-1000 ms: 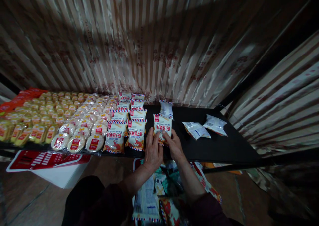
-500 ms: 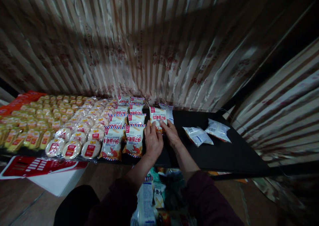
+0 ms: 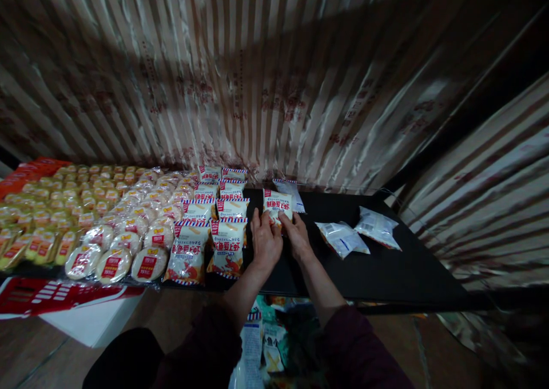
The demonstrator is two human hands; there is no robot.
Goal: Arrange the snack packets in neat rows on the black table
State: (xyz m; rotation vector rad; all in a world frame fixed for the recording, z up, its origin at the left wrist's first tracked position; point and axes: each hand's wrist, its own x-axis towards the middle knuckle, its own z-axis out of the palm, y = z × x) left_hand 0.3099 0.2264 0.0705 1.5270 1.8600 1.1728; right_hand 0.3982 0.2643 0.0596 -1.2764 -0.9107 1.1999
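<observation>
Between my two hands is a white snack bag (image 3: 277, 200) with red lettering, its printed face toward me. My left hand (image 3: 266, 241) grips its lower left side, and my right hand (image 3: 297, 234) has its thumb and fingers on the lower right. Whether the bag touches the black table (image 3: 309, 280) is hidden by my hands. Behind it lies another bag (image 3: 290, 193), back side up. To the left, matching bags (image 3: 227, 249) stand in two leaning rows. Off to the right lie two bags, a nearer one (image 3: 342, 238) and a farther one (image 3: 377, 227), pale backs up.
Round wrapped rice crackers (image 3: 148, 263) and small yellow packets (image 3: 45, 243) fill the table's left side. Striped curtain cloth (image 3: 257, 91) hangs behind. Below the front edge are more snack packets (image 3: 272, 343) and a red and white box (image 3: 86, 320).
Both hands have shifted the held bag slightly right and toward me, away from the bag behind it. The view has tilted a little; the other bags stay in place.
</observation>
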